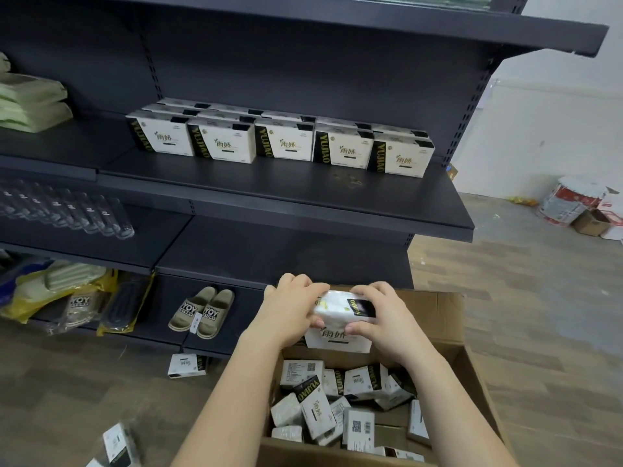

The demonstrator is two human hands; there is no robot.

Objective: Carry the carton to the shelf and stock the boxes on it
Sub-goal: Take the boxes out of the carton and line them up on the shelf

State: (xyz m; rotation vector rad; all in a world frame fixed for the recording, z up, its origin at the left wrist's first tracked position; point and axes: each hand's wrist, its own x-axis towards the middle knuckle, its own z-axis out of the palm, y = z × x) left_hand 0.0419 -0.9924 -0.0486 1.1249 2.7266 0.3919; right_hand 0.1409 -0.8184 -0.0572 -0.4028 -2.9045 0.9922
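Note:
An open brown carton (pixel 448 318) stands on the floor before the dark shelf unit (pixel 303 193). Several white-and-black boxes (pixel 323 406) lie loose inside it. Above the carton's far side, my left hand (pixel 290 311) and my right hand (pixel 381 315) grip a stack of white boxes (pixel 340 318) from either side, fingers curled round the top one. A row of the same boxes (pixel 279 139) stands on the middle shelf, more behind it.
One box (pixel 187 365) lies on the floor by the shelf base and another (pixel 116 444) near my left arm. Slippers (pixel 202 313) and bagged goods fill the bottom shelf. Clear bottles (pixel 67 210) and green packs sit on the left shelves. Buckets and cartons stand far right.

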